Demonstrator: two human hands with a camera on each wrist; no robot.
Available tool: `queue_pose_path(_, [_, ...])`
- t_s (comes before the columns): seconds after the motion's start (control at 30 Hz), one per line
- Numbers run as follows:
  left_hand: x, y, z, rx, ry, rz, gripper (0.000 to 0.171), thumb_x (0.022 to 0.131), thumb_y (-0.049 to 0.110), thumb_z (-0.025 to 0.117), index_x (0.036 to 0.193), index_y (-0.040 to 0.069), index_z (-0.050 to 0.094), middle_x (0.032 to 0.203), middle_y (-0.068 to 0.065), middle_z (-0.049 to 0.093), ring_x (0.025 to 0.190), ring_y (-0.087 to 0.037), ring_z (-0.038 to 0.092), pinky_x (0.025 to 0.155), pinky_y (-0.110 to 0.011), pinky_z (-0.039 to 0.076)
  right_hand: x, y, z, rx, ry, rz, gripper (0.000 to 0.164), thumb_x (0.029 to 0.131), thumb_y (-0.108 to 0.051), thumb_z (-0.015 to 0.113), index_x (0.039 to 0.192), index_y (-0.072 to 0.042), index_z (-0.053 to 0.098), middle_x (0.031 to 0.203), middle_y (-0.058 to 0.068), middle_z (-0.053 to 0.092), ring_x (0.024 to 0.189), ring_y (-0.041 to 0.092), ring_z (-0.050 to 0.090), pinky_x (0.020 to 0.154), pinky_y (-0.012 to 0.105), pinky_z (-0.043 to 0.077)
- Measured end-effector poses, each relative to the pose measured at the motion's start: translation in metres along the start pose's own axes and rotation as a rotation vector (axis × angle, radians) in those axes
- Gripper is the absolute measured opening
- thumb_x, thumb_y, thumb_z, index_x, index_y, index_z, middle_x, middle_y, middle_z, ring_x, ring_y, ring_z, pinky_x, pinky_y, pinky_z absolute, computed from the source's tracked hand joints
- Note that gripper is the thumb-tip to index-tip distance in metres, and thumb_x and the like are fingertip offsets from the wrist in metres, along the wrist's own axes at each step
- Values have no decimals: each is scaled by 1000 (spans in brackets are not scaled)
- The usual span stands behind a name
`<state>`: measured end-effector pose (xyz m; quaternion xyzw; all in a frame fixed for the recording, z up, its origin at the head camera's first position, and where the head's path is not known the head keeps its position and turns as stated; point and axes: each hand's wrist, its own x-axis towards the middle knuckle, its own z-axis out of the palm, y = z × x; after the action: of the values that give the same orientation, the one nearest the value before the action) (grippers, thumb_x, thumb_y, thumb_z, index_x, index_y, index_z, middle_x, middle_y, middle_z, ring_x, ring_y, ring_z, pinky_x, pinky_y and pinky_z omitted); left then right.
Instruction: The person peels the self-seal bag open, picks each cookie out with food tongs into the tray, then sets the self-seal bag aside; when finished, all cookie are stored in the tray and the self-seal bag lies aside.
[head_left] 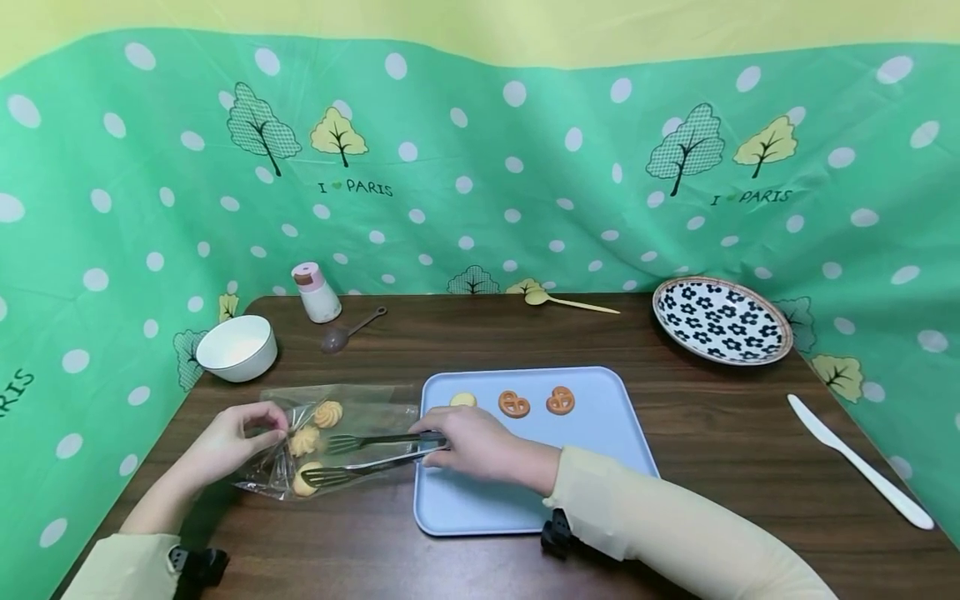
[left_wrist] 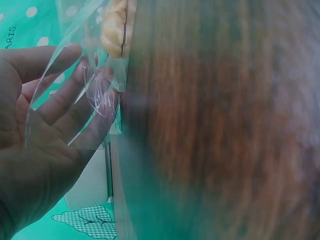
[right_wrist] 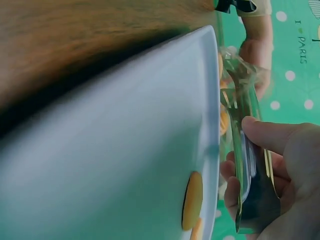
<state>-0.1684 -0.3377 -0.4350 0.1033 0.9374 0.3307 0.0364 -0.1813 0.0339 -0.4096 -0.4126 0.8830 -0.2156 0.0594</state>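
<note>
My left hand (head_left: 232,442) pinches the edge of a clear plastic bag (head_left: 378,414) lying on the table's left side. Inside the bag are a swirl cookie (head_left: 327,413), another ruffled cookie (head_left: 304,441) and a rounder cookie (head_left: 306,480), partly covered. My right hand (head_left: 480,442) grips metal tongs (right_wrist: 240,175) by their handle, above the left edge of a light blue tray (head_left: 525,508). The tongs' slotted ends reach into the bag and stand apart, the lower one beside the rounder cookie. Whether they touch it I cannot tell.
On the tray lie a round biscuit (head_left: 462,400) and two pretzels (head_left: 514,404). Around it are a white bowl (head_left: 238,350), a pink-capped bottle (head_left: 318,296), a brown spoon (head_left: 337,338), a yellow spoon (head_left: 537,297), a flowered plate (head_left: 722,321) and a white knife (head_left: 862,467).
</note>
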Motion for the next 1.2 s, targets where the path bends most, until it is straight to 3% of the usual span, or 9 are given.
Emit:
queue_pose_path(0.1, [0, -1, 1, -1, 0, 1, 11, 85, 9, 67, 86, 19, 63, 89, 4, 64, 90, -8, 59, 77, -27, 46, 6, -2, 3, -26, -5, -6, 39, 85, -30, 70, 123, -20, 62, 122, -5, 62, 110, 9, 59, 86, 28, 49])
queue_pose_path(0.27, [0, -2, 1, -9, -1, 4, 11, 85, 8, 67, 86, 18, 63, 90, 4, 64, 90, -8, 60, 77, -26, 45, 11, -5, 6, -55, 2, -32, 40, 85, -30, 71, 123, -22, 62, 125, -5, 61, 114, 11, 57, 87, 30, 50])
queue_pose_path(0.5, [0, 0, -2, -19, -5, -1, 8, 86, 10, 67, 87, 16, 63, 90, 3, 63, 91, -9, 59, 76, -27, 45, 11, -5, 3, -55, 18, -46, 39, 85, -30, 71, 122, -23, 62, 123, -6, 62, 112, 11, 58, 84, 31, 50])
queue_pose_path(0.77, [-1, 0, -3, -16, 1, 8, 6, 86, 12, 68, 88, 15, 63, 91, 4, 63, 92, -9, 59, 78, -28, 46, 3, 10, -9, -24, 42, 26, 37, 83, -26, 73, 119, -21, 65, 116, -7, 64, 103, 11, 61, 75, 29, 49])
queue_pose_path(1.03, [-1, 0, -1, -22, -5, 3, 7, 86, 11, 67, 87, 16, 63, 91, 2, 64, 92, -11, 59, 77, -27, 46, 13, 4, 0, -35, -2, -28, 43, 83, -27, 73, 123, -18, 62, 121, -3, 63, 110, 10, 58, 88, 27, 47])
queue_pose_path(1.2, [1, 3, -1, -23, -7, -11, 8, 86, 11, 67, 87, 18, 64, 91, 3, 64, 91, -11, 60, 77, -27, 45, 21, 0, 4, -41, -10, -28, 41, 84, -28, 72, 123, -19, 61, 120, -3, 62, 104, 8, 60, 83, 23, 49])
